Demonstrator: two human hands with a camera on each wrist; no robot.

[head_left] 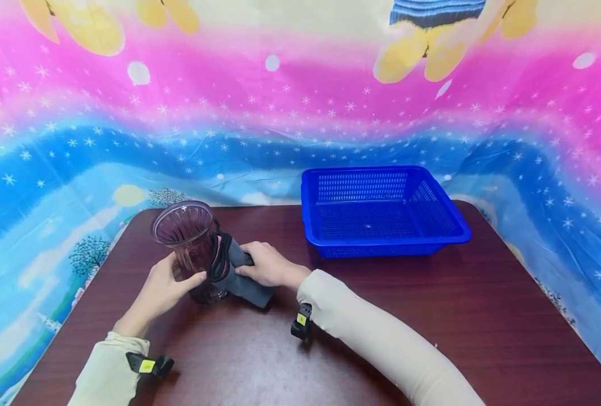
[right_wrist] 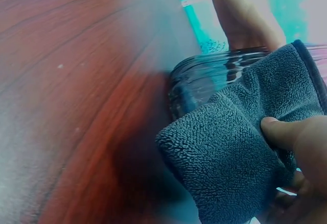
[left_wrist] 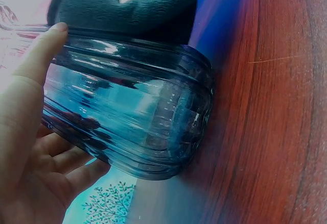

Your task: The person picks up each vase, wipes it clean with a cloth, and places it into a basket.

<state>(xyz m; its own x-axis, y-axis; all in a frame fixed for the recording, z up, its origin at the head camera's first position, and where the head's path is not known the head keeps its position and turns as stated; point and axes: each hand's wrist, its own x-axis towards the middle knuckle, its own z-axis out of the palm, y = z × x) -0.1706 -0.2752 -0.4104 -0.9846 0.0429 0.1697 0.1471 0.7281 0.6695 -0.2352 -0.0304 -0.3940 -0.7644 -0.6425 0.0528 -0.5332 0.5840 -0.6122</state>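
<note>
A clear purple-tinted glass vase [head_left: 182,225] with a flared, ribbed mouth stands slightly tilted at the left of the table. My left hand [head_left: 165,286] grips it round the middle, thumb on the near side and fingers behind. In the left wrist view the ribbed lower body of the vase [left_wrist: 133,106] shows close over the wood. A dark grey cloth [head_left: 249,285] with black edging is in my right hand [head_left: 267,264], pinched between thumb and fingers. The cloth [right_wrist: 225,147] lies against the right side of the vase and hangs down toward the table in the right wrist view.
A blue plastic basket [head_left: 381,242] with perforated walls stands at the back right of the brown wooden table [head_left: 432,316]. Behind the table hangs a colourful printed curtain [head_left: 259,141]. Both sleeves carry a small black wrist camera [head_left: 302,322].
</note>
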